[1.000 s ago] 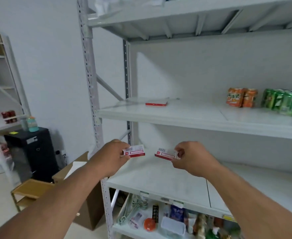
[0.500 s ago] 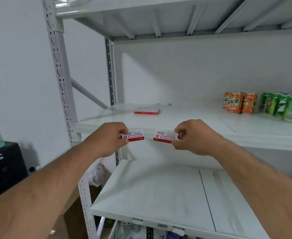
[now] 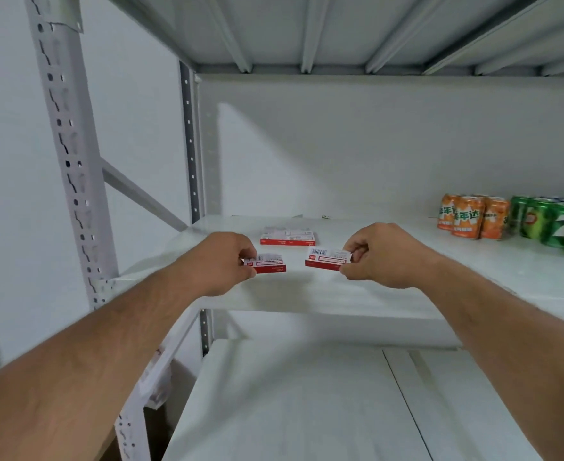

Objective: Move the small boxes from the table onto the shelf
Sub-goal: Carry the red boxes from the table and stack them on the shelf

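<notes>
Now the left hand (image 3: 222, 262) pinches one small red-and-white box (image 3: 267, 264) and the right hand (image 3: 378, 256) pinches another box (image 3: 327, 258), both held over the front of the white shelf (image 3: 307, 294), with two more boxes (image 3: 287, 236) lying farther back on it and orange cans (image 3: 470, 216) and green cans (image 3: 553, 224) standing at its right end.

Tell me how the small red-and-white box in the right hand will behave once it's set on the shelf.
The box looks light: the right hand carries it by a fingertip pinch at one end. It seems stiff, holding level unsupported. Flat and low, it should rest on the shelf without rolling or tipping.
</notes>
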`<state>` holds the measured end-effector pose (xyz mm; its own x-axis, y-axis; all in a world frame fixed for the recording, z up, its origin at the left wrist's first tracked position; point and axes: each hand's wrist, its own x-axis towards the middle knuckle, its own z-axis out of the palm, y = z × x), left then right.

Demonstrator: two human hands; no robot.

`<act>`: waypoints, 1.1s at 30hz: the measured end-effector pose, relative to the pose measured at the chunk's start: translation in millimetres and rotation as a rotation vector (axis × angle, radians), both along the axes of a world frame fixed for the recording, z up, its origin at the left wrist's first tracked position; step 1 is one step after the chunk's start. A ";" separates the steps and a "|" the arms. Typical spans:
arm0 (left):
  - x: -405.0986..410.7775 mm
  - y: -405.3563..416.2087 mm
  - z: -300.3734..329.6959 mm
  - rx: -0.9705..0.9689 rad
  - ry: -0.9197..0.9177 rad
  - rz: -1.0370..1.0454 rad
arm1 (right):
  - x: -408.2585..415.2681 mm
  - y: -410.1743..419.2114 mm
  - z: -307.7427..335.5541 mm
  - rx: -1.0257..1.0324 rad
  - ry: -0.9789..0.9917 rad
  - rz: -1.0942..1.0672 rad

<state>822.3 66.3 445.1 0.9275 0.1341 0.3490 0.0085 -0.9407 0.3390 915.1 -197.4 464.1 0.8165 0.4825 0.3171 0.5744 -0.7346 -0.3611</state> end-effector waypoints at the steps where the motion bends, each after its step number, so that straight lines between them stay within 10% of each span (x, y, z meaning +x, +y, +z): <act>1: 7.3 4.0 -0.8 0.005 0.009 -0.008 | 6.8 4.3 0.0 -0.004 0.002 -0.001; 33: 171.4 55.4 -4.2 0.168 0.166 -0.033 | 162.6 79.2 -18.4 -0.117 0.138 0.102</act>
<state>993.7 121.7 440.9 0.9770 0.0552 0.2061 0.0189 -0.9846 0.1739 1077.8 -118.2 445.6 0.7936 0.5915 0.1426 0.5986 -0.7168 -0.3576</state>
